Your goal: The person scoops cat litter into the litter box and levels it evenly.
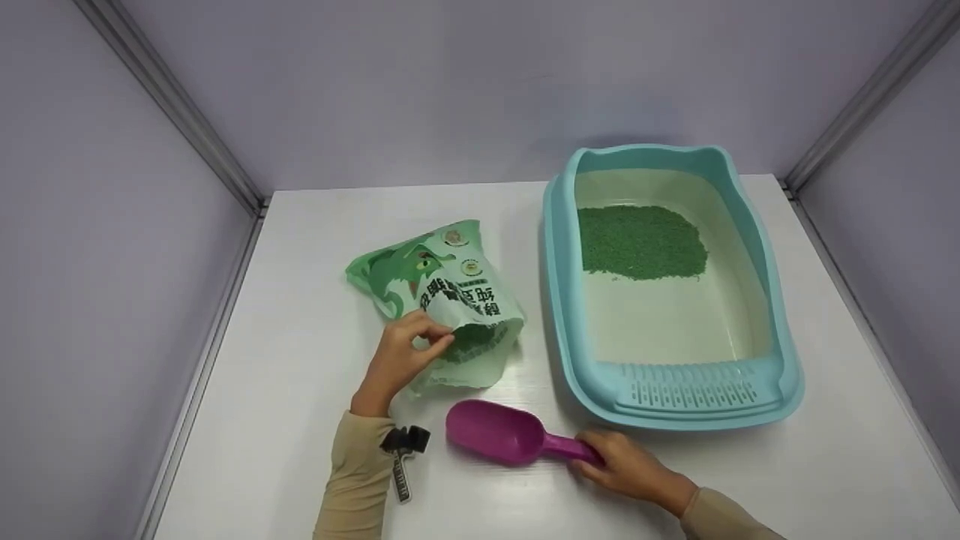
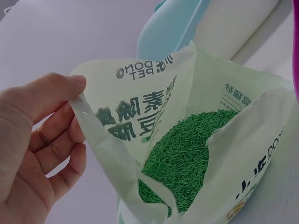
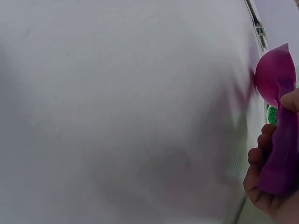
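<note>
A pale green bag of cat litter (image 1: 480,289) lies on the table with its mouth towards me. Green pellets (image 2: 182,154) show inside it in the left wrist view. My left hand (image 1: 405,352) pinches the edge of the bag's mouth between thumb and fingers. In front of the bag, my right hand (image 1: 626,465) grips the handle of a magenta scoop (image 1: 499,433). The scoop's bowl points left and looks bare inside. In the right wrist view, fingers (image 3: 256,158) curl round the handle.
A blue litter box (image 1: 562,300) stands on the right of the white table (image 1: 277,337). Green litter (image 1: 645,244) covers the far part of its floor. Its near rim has a slotted step (image 1: 694,391). Grey-white walls (image 1: 450,90) enclose the table's back and sides.
</note>
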Demonstrator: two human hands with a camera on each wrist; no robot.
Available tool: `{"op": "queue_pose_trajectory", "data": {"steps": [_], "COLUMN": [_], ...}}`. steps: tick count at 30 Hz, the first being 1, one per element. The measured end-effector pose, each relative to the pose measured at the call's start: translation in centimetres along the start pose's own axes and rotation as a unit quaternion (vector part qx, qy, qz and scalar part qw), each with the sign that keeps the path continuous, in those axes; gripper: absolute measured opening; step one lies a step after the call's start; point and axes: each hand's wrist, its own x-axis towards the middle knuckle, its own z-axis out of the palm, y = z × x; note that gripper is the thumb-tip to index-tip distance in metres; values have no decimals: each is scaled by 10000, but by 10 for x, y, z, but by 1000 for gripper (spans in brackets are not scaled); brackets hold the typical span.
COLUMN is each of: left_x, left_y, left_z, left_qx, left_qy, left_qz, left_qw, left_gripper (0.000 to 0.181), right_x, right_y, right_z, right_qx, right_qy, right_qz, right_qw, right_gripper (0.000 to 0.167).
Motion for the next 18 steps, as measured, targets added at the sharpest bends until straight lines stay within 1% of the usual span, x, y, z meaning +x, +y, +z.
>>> {"op": "queue_pose_trajectory", "data": {"steps": [4, 10, 18], "left_x": [0, -1, -3], "left_y": [0, 1, -2], "left_z": [0, -1, -2], "left_qx": [0, 2, -65], "left_qy": [-8, -25, -11], "left_qz": [-21, -101, 36], "left_qw": [10000, 9999, 10000], "left_gripper": [5, 5, 7], "right_x": [0, 0, 1], "right_y": [1, 4, 3], "right_z": [2, 7, 9], "right_qx": [-134, -327, -552], "right_qy": [82, 319, 435], "right_qz": [-46, -137, -126], "right_qw": [9999, 9989, 9975], "right_gripper": [17, 15, 17]}}
